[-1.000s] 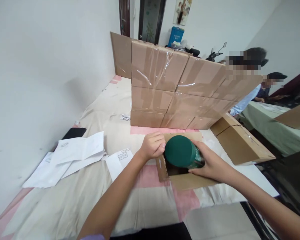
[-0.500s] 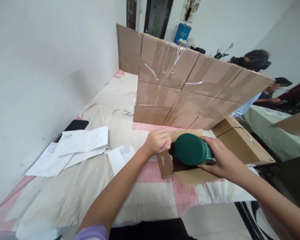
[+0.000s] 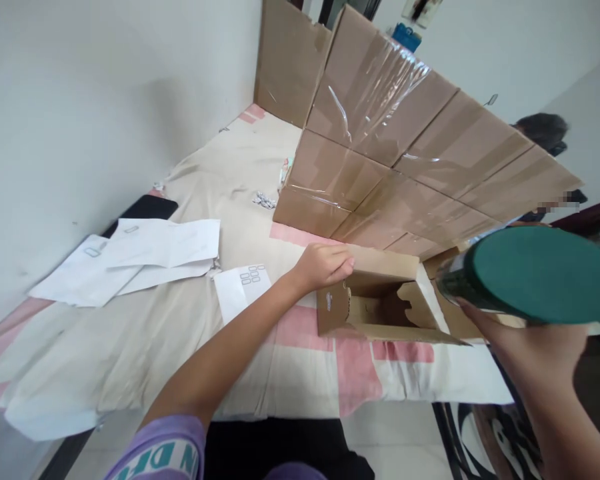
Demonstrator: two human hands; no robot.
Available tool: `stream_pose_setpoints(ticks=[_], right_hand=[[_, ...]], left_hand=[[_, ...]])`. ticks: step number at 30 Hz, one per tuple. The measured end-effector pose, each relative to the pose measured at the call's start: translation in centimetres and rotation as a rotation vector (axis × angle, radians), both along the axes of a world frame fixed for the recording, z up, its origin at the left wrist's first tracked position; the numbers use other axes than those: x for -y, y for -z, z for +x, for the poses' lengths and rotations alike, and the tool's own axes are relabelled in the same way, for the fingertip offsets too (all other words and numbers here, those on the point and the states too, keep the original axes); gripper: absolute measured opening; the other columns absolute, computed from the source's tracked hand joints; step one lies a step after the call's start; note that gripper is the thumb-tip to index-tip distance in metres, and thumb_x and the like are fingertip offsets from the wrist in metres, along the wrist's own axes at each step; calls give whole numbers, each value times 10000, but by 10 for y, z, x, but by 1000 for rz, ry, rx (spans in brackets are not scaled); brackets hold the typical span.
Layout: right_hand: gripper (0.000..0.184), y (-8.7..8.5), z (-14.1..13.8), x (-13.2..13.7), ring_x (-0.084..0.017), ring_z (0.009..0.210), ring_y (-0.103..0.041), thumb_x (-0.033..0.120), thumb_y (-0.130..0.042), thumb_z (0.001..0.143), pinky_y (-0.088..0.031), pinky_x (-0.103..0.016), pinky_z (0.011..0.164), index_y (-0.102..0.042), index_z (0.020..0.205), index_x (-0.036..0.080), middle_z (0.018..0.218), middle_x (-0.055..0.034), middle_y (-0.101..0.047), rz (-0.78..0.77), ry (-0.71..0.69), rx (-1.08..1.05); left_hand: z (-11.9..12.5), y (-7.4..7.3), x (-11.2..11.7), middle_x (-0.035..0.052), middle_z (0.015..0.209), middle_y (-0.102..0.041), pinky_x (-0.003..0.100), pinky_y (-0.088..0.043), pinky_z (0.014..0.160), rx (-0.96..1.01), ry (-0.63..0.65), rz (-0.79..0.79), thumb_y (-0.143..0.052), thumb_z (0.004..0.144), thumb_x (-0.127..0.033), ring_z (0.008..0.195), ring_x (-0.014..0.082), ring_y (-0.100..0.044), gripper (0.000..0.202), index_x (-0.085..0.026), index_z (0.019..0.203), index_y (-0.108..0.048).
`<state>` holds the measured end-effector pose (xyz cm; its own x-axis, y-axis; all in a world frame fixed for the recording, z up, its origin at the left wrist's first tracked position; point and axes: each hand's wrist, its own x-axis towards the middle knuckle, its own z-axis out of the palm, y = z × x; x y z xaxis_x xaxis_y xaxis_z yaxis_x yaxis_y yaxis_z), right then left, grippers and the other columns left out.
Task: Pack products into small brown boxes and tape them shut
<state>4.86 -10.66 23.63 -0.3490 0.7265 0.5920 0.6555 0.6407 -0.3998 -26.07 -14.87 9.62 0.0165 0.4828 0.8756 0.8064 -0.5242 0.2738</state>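
Note:
My right hand grips a large jar with a wide green lid, raised close to the camera at the right. The jar is tilted, its lid towards me, and the lid hides part of the fingers. An open cardboard box stands on the cloth-covered surface, its flaps spread and its inside visible. At the box's upper left corner, my left hand is closed on the edge of a flap. The fingertips on the far side are hidden.
A taped cardboard panel stands upright behind the box. Paper sheets and a black flat object lie at the left by the wall. Another sheet with drawn boxes lies nearer my left arm. A person's head shows behind the panel.
My right hand has lifted the jar out of the box, to the right and closer to the camera. My left hand has stayed at the box's corner. The view has tilted downwards.

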Motion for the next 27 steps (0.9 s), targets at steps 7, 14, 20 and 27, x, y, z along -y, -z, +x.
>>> stream_pose_setpoints(ticks=[7, 14, 20, 27], right_hand=[[581, 8, -11, 0, -484, 1067, -678, 532, -935, 567, -513, -701, 996, -707, 1006, 228, 1059, -167, -753, -279, -28, -175], [653, 49, -61, 13, -388, 1072, -723, 534, -880, 683, -608, -574, 908, -606, 1196, 238, 1165, -136, -752, -1025, -267, -260], [623, 56, -53, 10, -358, 1099, -713, 434, -913, 667, -575, -577, 984, -586, 1164, 247, 1213, -125, -731, -958, -211, -362], [651, 71, -52, 9, -351, 1106, -707, 508, -816, 765, -570, -564, 990, -528, 1302, 278, 1227, -112, -722, -832, -272, -319]], left_hand=[[4, -3, 0, 17, 626, -591, 297, -347, 534, -6, 33, -20, -224, 1067, -336, 557, 136, -541, 543, -195, 647, -538], [4, -7, 4, 34, 728, -665, 284, -430, 638, 5, 78, -90, -272, 1059, -330, 690, 152, -631, 497, -186, 724, -610], [8, -8, 4, 50, 779, -678, 294, -433, 639, 23, 126, -143, -267, 1051, -339, 712, 162, -632, 488, -177, 779, -637], [8, -8, 4, 49, 790, -675, 294, -438, 661, -8, 129, -132, -251, 1064, -363, 726, 163, -634, 521, -179, 788, -653]])
